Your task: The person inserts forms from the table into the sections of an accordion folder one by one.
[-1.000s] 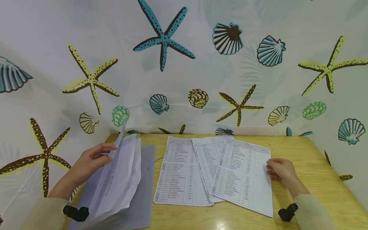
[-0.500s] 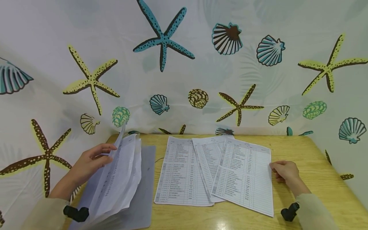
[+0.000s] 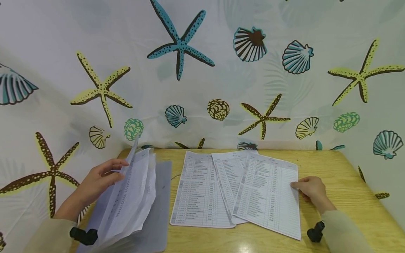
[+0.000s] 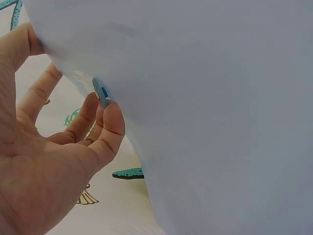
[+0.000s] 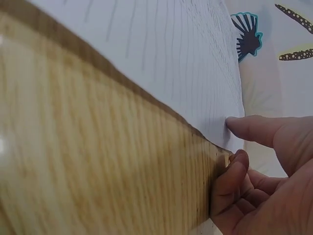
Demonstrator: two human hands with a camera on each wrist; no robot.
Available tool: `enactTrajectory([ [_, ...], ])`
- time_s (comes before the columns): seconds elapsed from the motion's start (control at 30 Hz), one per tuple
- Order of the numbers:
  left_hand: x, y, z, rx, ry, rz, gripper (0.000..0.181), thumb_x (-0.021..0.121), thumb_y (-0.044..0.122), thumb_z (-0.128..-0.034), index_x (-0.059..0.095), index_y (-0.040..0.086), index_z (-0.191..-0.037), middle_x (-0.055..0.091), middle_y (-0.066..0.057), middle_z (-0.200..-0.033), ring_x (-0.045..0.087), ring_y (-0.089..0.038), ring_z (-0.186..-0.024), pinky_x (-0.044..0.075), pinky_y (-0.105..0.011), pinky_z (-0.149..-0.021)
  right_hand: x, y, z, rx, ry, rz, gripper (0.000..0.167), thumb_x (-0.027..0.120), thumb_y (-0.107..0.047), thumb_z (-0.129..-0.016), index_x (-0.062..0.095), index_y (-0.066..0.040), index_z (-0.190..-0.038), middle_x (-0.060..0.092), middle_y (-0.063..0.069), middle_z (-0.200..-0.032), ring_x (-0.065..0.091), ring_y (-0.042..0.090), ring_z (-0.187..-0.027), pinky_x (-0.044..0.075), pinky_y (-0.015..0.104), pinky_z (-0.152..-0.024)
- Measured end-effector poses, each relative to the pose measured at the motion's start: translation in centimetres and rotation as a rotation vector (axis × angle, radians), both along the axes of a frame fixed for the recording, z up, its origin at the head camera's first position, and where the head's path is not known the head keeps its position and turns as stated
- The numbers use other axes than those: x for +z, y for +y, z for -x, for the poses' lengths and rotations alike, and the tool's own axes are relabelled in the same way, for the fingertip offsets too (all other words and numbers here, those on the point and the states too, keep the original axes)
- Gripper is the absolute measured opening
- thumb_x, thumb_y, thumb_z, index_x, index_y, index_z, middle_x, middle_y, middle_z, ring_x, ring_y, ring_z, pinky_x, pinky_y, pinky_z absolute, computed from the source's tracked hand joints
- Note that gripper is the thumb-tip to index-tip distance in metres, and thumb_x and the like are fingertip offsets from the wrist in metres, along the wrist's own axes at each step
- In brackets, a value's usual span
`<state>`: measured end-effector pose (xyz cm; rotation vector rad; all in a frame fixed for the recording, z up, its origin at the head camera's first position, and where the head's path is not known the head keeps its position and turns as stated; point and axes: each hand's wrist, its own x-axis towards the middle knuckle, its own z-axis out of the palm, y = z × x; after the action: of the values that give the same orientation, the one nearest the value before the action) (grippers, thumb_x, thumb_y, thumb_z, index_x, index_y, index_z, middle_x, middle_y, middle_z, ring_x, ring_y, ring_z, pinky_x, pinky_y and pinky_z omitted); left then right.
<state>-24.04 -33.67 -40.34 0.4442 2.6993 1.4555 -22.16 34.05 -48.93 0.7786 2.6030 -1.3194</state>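
At the left, my left hand (image 3: 105,175) holds a raised sheet (image 3: 129,156) by its left edge, above a stack of printed sheets (image 3: 136,179) in a grey folder (image 3: 162,196). In the left wrist view the pale raised sheet (image 4: 210,117) covers most of the picture. A small flat blue thing (image 4: 100,91) shows at the fingertips; its kind is unclear. On the right, my right hand (image 3: 311,189) pinches the edge of a printed sheet (image 3: 272,196). Its thumb (image 5: 249,129) lies on top, and its other fingers curl at the edge below.
Two more printed sheets, one left (image 3: 196,189) and one in the middle (image 3: 224,168), lie on the wooden table (image 3: 341,175), partly overlapped. A thin cord (image 3: 175,175) shows beside the folder. Behind stands a curtain (image 3: 196,88) with starfish and shells.
My right hand first drew slightly off to the right of the sheet's edge, then came back left, with its thumb now on the sheet. My left hand and its raised sheet have stayed put.
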Motion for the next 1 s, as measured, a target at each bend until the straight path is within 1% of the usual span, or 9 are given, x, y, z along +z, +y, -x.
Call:
enactTrajectory([
  [0.13, 0.0, 0.0, -0.1, 0.008, -0.018, 0.005, 0.037, 0.061, 0.02, -0.1059, 0.057, 0.01, -0.142, 0.057, 0.014, -0.126, 0.058, 0.002, -0.11, 0.053, -0.026, -0.085, -0.1, -0.3, 0.2, 0.002, -0.004, -0.036, 0.044, 0.076, -0.023, -0.092, 0.063, 0.01, -0.117, 0.059, 0.005, -0.076, 0.054, 0.017, -0.063, 0.048, 0.03, -0.057],
  [0.3, -0.1, 0.0, -0.1, -0.001, -0.006, -0.003, 0.037, 0.061, 0.018, -0.1056, 0.057, 0.009, -0.142, 0.058, 0.015, -0.126, 0.059, 0.001, -0.11, 0.053, -0.026, -0.085, -0.1, -0.6, 0.3, -0.015, -0.009, -0.044, 0.035, 0.077, -0.021, -0.091, 0.067, 0.009, -0.107, 0.056, 0.004, -0.07, 0.052, 0.017, -0.06, 0.046, 0.03, -0.056],
  [0.5, -0.1, 0.0, 0.0, 0.003, -0.008, 0.008, 0.038, 0.061, 0.019, -0.1057, 0.057, 0.01, -0.142, 0.058, 0.014, -0.127, 0.059, 0.002, -0.109, 0.053, -0.026, -0.085, 0.1, -0.6, 0.2, 0.002, 0.012, -0.045, 0.035, 0.075, -0.021, -0.091, 0.067, 0.01, -0.105, 0.054, 0.001, -0.066, 0.052, 0.016, -0.059, 0.045, 0.029, -0.055],
  [0.57, -0.1, -0.1, 0.0, 0.003, -0.012, 0.008, 0.038, 0.061, 0.019, -0.1058, 0.057, 0.01, -0.143, 0.058, 0.014, -0.127, 0.059, 0.002, -0.11, 0.053, -0.026, -0.085, 0.2, -0.6, 0.2, 0.003, 0.017, -0.032, 0.036, 0.074, -0.021, -0.091, 0.066, 0.01, -0.107, 0.055, 0.001, -0.067, 0.053, 0.016, -0.06, 0.046, 0.029, -0.056],
  [0.67, -0.1, -0.1, 0.1, 0.0, -0.012, 0.007, 0.038, 0.061, 0.019, -0.1057, 0.057, 0.01, -0.143, 0.058, 0.014, -0.127, 0.059, 0.002, -0.11, 0.053, -0.026, -0.085, 0.4, -0.4, 0.2, 0.007, 0.027, -0.005, 0.038, 0.072, -0.021, -0.093, 0.065, 0.01, -0.112, 0.056, 0.003, -0.073, 0.054, 0.017, -0.064, 0.047, 0.03, -0.058],
  [0.8, -0.1, 0.0, 0.0, -0.004, -0.008, 0.002, 0.038, 0.061, 0.018, -0.1056, 0.057, 0.01, -0.142, 0.057, 0.015, -0.127, 0.059, 0.002, -0.11, 0.053, -0.025, -0.085, 0.6, -0.2, 0.2, 0.023, 0.042, 0.022, 0.043, 0.068, -0.021, -0.098, 0.06, 0.013, -0.123, 0.061, 0.012, -0.09, 0.056, 0.02, -0.075, 0.05, 0.03, -0.062],
  [0.93, -0.1, 0.0, 0.0, -0.006, -0.006, -0.004, 0.038, 0.061, 0.018, -0.1055, 0.057, 0.01, -0.142, 0.058, 0.015, -0.127, 0.06, 0.001, -0.11, 0.053, -0.025, -0.085, 1.1, 0.0, 0.3, 0.068, 0.044, 0.044, 0.051, 0.062, -0.022, -0.103, 0.052, 0.015, -0.137, 0.062, 0.022, -0.106, 0.06, 0.021, -0.08, 0.054, 0.03, -0.065],
  [1.0, -0.1, 0.0, 0.0, -0.007, -0.004, -0.008, 0.038, 0.061, 0.018, -0.1055, 0.057, 0.01, -0.142, 0.058, 0.015, -0.126, 0.06, 0.001, -0.11, 0.053, -0.025, -0.085, 1.4, 0.1, 0.4, 0.105, 0.039, 0.054, 0.053, 0.059, -0.022, -0.105, 0.047, 0.015, -0.141, 0.061, 0.024, -0.108, 0.061, 0.021, -0.079, 0.055, 0.03, -0.066],
])
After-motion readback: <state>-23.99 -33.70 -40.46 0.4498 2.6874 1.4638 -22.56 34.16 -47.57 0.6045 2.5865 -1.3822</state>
